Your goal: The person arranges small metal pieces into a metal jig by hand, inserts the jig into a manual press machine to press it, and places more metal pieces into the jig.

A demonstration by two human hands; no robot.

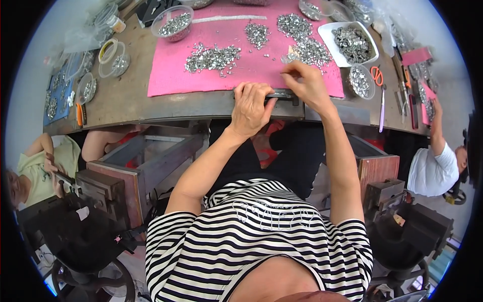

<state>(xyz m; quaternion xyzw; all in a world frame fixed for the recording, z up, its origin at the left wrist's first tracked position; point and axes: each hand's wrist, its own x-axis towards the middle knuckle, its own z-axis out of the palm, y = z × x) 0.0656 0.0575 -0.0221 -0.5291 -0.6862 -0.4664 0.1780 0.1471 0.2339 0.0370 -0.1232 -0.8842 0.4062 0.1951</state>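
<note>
At the front edge of the workbench lies a dark metal bar-shaped fixture (286, 94). My left hand (250, 108) is wrapped over its left end, fingers on top and thumb toward the front. Just right of it, my right hand (309, 89) is raised over the pink mat (171, 75), with thumb and fingertips pinched together. Whatever is between those fingertips is too small to make out. Beyond the right hand is a heap of small shiny metal pieces (313, 52), and another metal heap (211, 59) spreads on the mat to the left.
A white square tray (375, 50) and a clear tub (372, 90) of metal parts stand at the right, near orange-handled scissors (377, 75). Another clear tub (156, 25) is at back left. Co-workers (435, 166) sit on both sides, beside black machines (70, 226).
</note>
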